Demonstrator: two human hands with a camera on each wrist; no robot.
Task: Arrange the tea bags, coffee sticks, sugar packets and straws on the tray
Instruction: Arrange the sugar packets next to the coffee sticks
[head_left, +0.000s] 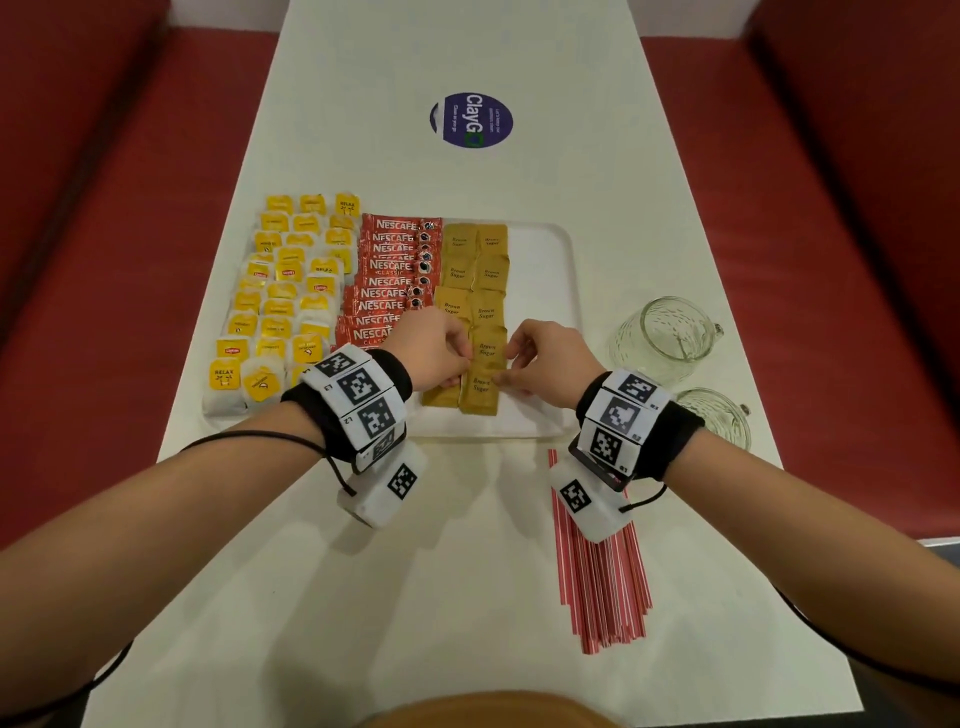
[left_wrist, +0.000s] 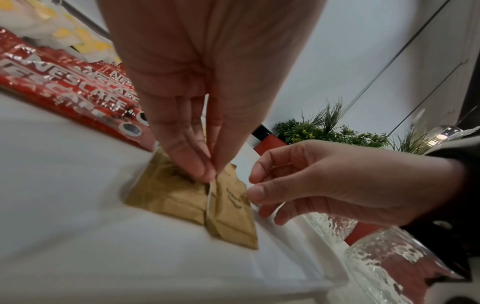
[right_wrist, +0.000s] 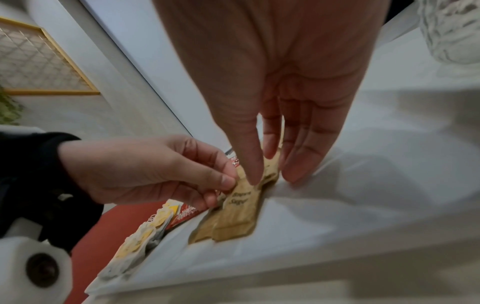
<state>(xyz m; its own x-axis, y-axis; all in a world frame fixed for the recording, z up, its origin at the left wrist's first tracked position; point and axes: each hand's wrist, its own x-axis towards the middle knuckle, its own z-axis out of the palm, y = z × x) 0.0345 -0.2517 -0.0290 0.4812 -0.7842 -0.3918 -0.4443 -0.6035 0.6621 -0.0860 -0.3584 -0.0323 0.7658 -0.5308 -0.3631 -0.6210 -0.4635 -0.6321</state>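
Observation:
On the white tray (head_left: 540, 260), yellow tea bags (head_left: 280, 301) fill the left, red coffee sticks (head_left: 389, 280) the middle, and brown sugar packets (head_left: 475, 270) lie in two columns. Both hands meet at the nearest packet of the right column (head_left: 480, 387). My left hand (head_left: 457, 358) pinches its left edge between thumb and fingertip (left_wrist: 211, 174). My right hand (head_left: 511, 364) pinches its right edge (right_wrist: 267, 174). The packet (left_wrist: 231, 207) is slightly buckled between them (right_wrist: 240, 207). Red straws (head_left: 602, 587) lie in a bundle on the table, near right, partly under my right wrist.
Two ribbed glass cups (head_left: 662, 338) (head_left: 717, 415) stand on the table right of the tray. The tray's right strip is bare white. A round blue sticker (head_left: 471, 120) sits farther up the table. Red benches flank both sides.

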